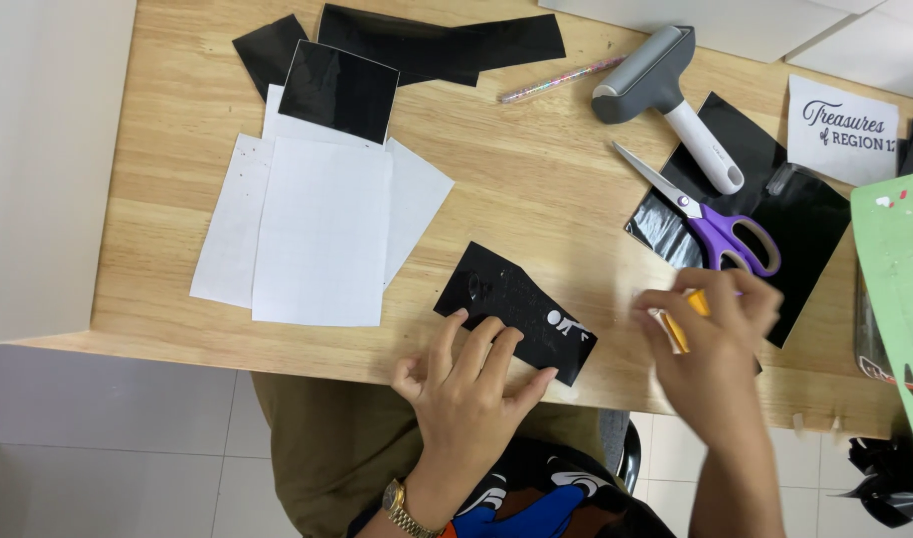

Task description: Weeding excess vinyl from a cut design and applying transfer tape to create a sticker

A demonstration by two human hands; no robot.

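Black and glossy, the vinyl strip (516, 311) under my left hand (466, 384) looks thin and nearly weightless, the sort of sheet I'd judge would slide on the smooth wood or curl if nothing pins it. It lies slantwise near the front edge of the wooden table (536, 179), a little right of the white paper sheets (317, 224). I have my left fingers spread flat on its near edge, pressing down rather than pinching; that seems the sound way to hold something so limp and creasable, flat by the margin and clear of the small white cut figures (568, 324) at its right end, which look delicate enough to tear or lift. Its surface shows a few pale scuffs toward the far left corner. My right hand (711, 339), blurred, is closed around a small yellow tool (684, 317) just right of the strip, not touching it. Beyond that hand lie purple-handled scissors (711, 224) on another black sheet (775, 224), with a grey and white roller (666, 95) farther back. More black pieces (427, 45) lie at the far side, and a green mat (900, 279) sits at the right edge.
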